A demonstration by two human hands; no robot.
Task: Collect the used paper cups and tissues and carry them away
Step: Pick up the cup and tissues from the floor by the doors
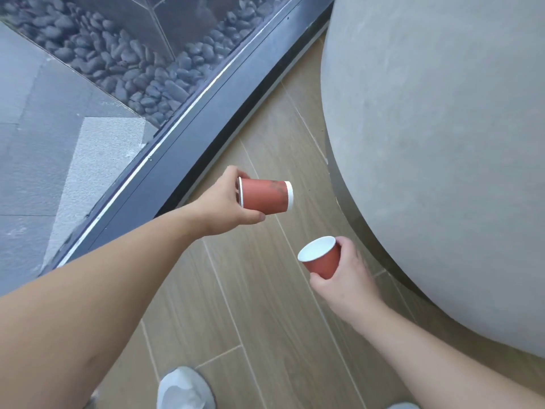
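Note:
My left hand (224, 199) grips a red paper cup (265, 196) lying on its side in the air, white rims showing at both ends, so it may be a stack of nested cups. Lower and to the right, my right hand (345, 270) holds a second red paper cup (320, 256), its white inside tilted toward me and looking empty. Both cups hover over the wooden floor (265, 305). No tissues are in view.
A large round grey concrete table (442, 143) fills the right side, close to my right hand. A dark window frame (188, 134) runs diagonally at left, with black pebbles (141, 63) and paving outside. My shoe (184, 388) shows at the bottom.

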